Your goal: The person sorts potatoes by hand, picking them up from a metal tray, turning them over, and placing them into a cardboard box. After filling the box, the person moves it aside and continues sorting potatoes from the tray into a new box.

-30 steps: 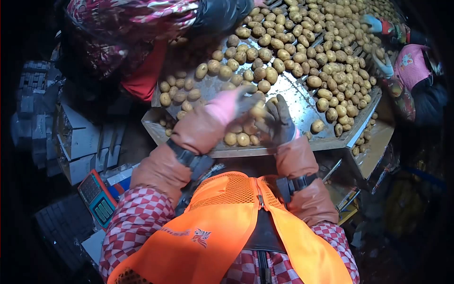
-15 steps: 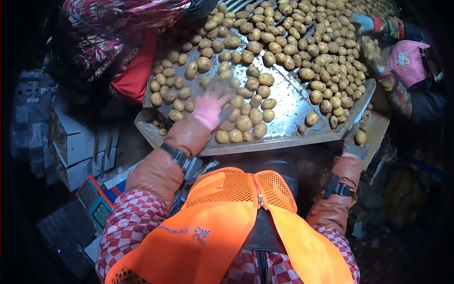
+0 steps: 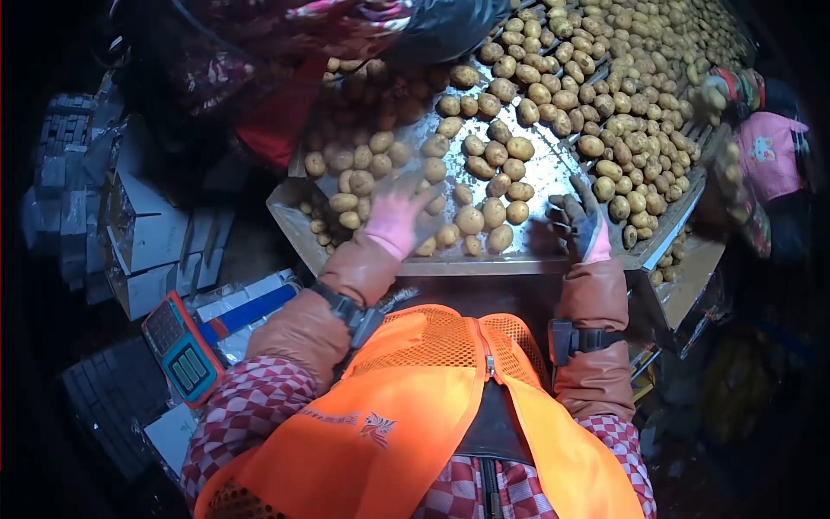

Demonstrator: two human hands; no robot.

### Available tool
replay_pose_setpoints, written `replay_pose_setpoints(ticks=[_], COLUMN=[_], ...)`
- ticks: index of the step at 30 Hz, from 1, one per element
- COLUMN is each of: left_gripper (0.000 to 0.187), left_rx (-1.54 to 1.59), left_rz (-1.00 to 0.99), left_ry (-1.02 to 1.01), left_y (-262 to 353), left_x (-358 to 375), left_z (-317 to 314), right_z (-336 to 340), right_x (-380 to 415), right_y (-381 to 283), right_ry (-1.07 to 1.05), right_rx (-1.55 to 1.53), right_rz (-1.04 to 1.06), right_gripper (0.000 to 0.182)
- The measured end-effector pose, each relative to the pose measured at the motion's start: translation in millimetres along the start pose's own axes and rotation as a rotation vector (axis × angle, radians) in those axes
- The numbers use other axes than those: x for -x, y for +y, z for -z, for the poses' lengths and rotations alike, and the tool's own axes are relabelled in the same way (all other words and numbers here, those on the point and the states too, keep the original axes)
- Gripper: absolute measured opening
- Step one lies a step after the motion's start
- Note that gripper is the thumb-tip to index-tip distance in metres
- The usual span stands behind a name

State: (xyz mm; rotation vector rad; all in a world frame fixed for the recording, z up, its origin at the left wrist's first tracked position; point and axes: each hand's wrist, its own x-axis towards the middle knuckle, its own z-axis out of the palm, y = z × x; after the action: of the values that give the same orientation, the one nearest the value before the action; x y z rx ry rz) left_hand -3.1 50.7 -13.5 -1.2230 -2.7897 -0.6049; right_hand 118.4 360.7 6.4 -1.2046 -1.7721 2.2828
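Note:
My left hand (image 3: 402,212), in a pink and grey glove, is spread among loose potatoes (image 3: 469,220) near the front left of the metal sorting table (image 3: 536,251); it is blurred, with fingers apart. On the right, my right hand (image 3: 584,221) is over the table's front edge, fingers spread and dark-coated, with nothing in its grasp. Several potatoes lie between the two hands. A large heap of potatoes (image 3: 640,112) covers the back and right of the table.
A person in patterned clothing (image 3: 216,69) leans over the back left. At the far right another person's gloved hand (image 3: 716,91) touches the heap. Cardboard boxes (image 3: 151,233) and a red and teal scale (image 3: 181,346) stand at the left; a box (image 3: 692,277) is under the table's right corner.
My right hand has moved left from beside the table's right corner onto the table; the potato it held is no longer in it. My left hand stays among the potatoes. The view has shifted.

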Motion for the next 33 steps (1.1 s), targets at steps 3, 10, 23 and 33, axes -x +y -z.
replay_pose_setpoints(ticks=[3,10,23,33], left_gripper=[0.048,0.047,0.043,0.045], left_rx=[0.007,-0.249,-0.079,0.036], left_rz=[0.200,0.498,0.297,0.348], left_ry=[-0.119,0.238,-0.097,0.014], left_y=[-21.0,-69.4,48.2,45.9], left_x=[6.2,-108.6,-7.8,3.6], left_z=[2.5,-16.8,-70.4,-97.1], right_z=[-11.4,-82.2,-78.8,-75.4], right_x=[-5.0,13.1,5.1,-10.1], right_y=[8.3,57.2,99.9,133.6], right_ry=[0.024,-0.126,0.032,-0.030], right_rx=[0.244,0.747,0.793,0.363], right_rz=[-0.043,0.243,0.478,0.360], right_gripper=[0.062,0.058,0.047,0.045])
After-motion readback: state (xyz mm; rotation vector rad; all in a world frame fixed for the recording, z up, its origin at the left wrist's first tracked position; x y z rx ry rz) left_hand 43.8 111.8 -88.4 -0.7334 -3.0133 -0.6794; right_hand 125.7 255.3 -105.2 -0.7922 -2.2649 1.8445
